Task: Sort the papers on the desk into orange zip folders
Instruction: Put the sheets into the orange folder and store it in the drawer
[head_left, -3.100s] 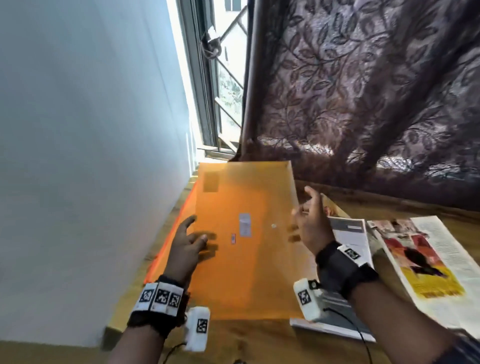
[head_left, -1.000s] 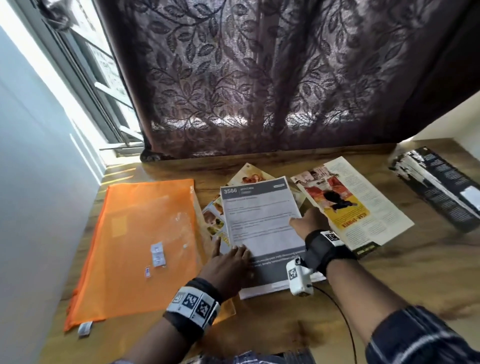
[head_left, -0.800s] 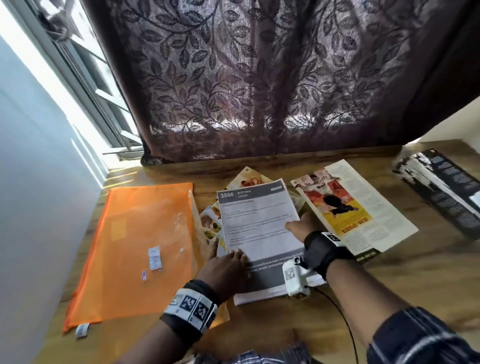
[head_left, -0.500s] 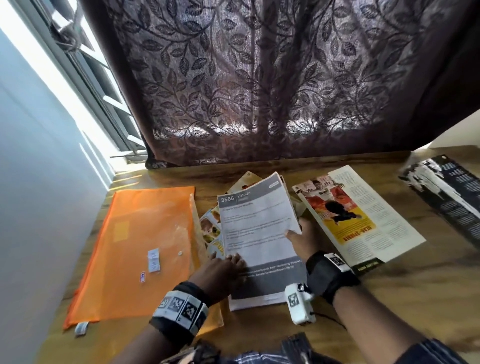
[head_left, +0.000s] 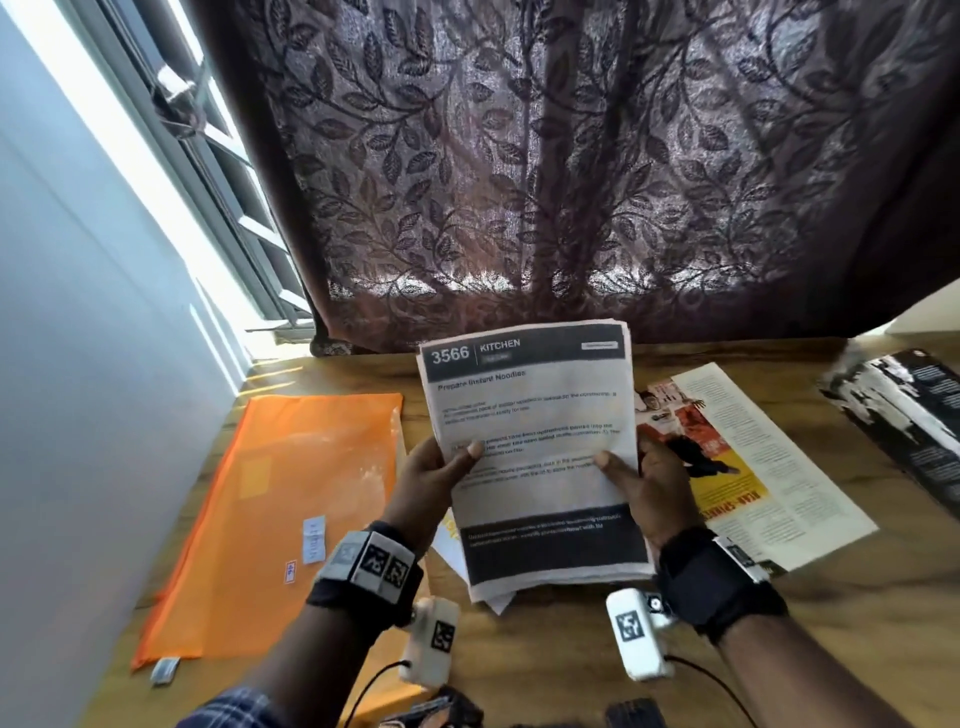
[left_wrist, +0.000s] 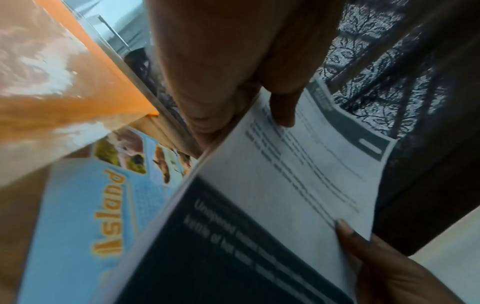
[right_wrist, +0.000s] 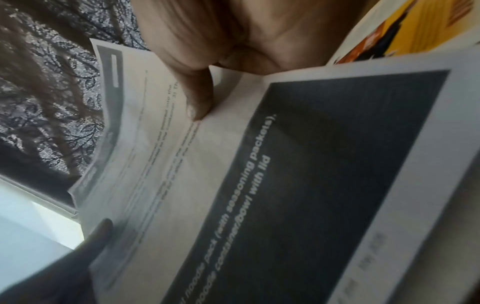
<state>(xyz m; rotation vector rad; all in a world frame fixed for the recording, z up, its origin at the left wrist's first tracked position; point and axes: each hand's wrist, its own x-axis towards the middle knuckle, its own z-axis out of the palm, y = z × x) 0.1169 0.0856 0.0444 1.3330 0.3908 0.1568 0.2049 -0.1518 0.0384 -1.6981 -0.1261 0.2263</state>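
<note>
A stack of printed sheets (head_left: 530, 447) headed "3566 KITCHEN" stands tilted up off the desk in front of me. My left hand (head_left: 434, 480) grips its left edge, thumb on the front. My right hand (head_left: 641, 480) grips its right edge the same way. The left wrist view shows the stack (left_wrist: 298, 185) with my left thumb on it; the right wrist view shows the sheets (right_wrist: 233, 164) pinched under my right thumb. The orange zip folder (head_left: 291, 504) lies flat at the desk's left. A blue "Island" leaflet (left_wrist: 85, 205) lies beneath the stack.
A colourful magazine (head_left: 743, 467) lies open to the right of my hands, and a dark booklet (head_left: 904, 415) sits at the far right. A dark leaf-patterned curtain (head_left: 571, 156) hangs behind the wooden desk (head_left: 831, 623). A wall (head_left: 78, 364) borders the left.
Both hands took hold of the printed stack, which lay flat on the desk, and lifted it upright toward me. The orange folder, earlier held up, now lies flat at the left.
</note>
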